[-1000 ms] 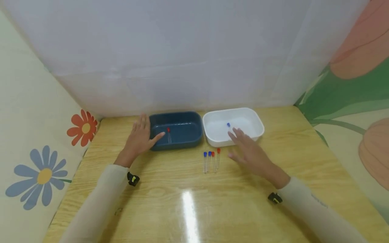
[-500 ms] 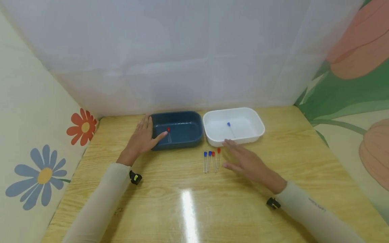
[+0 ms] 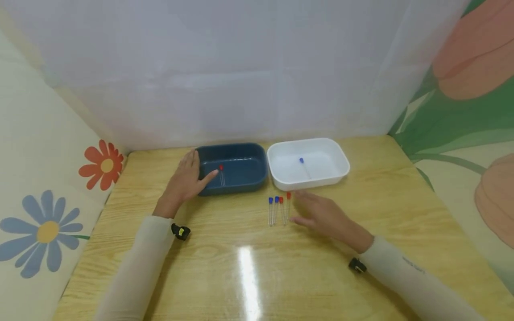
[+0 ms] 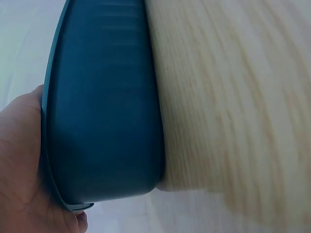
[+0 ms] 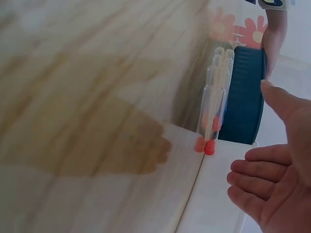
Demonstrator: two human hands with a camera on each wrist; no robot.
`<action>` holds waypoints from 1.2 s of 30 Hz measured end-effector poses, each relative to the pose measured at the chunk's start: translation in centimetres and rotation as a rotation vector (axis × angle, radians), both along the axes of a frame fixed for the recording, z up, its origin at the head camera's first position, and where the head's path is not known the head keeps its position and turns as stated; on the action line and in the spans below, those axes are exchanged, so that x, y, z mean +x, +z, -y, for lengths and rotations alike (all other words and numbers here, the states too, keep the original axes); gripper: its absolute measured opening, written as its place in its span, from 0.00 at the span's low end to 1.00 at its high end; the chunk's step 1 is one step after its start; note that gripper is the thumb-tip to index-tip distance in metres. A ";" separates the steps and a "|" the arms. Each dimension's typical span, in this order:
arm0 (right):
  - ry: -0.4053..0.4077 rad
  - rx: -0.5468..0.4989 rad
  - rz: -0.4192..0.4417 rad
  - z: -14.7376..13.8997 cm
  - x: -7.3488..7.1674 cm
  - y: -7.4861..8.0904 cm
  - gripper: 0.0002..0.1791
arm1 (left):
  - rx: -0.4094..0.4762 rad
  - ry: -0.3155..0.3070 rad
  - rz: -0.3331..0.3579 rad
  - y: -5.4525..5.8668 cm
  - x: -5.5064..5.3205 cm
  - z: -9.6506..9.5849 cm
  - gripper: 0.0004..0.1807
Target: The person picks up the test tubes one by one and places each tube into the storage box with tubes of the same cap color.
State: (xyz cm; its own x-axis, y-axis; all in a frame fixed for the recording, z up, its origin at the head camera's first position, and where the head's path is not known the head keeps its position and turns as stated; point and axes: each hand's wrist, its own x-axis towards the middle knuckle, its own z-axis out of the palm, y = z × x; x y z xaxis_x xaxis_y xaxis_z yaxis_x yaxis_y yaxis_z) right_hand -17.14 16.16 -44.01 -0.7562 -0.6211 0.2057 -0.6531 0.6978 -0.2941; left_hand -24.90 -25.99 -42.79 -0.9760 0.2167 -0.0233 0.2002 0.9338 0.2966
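My left hand (image 3: 184,178) rests against the left end of the dark blue tray (image 3: 257,188), fingers straight along the outside and thumb reaching over the front rim. A red-capped test tube (image 3: 221,174) lies inside that tray. My right hand (image 3: 325,216) is beside several clear test tubes on the table, holding nothing. Nearest its fingertips is a red-capped test tube (image 3: 288,203); left of it lie another red-capped tube (image 3: 281,207) and two with blue caps (image 3: 271,200). The right wrist view shows the right hand's fingers (image 5: 257,170) extended, thumb apart.
Right of the blue tray stands a white tray (image 3: 343,171) with one blue-capped test tube (image 3: 302,161) inside. Both trays sit near the back of the wooden table (image 3: 209,267), before a white backdrop (image 3: 225,80). Flower-printed panels flank the table.
My right hand has moved from over the white tray's front edge toward me and left, down beside the test tubes. The left hand stays at the blue tray.
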 end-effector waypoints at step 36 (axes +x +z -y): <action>0.037 0.134 0.153 1.4 -1.2 -0.1 0.50 | 0.007 0.000 0.008 -0.2 1.0 0.0 0.57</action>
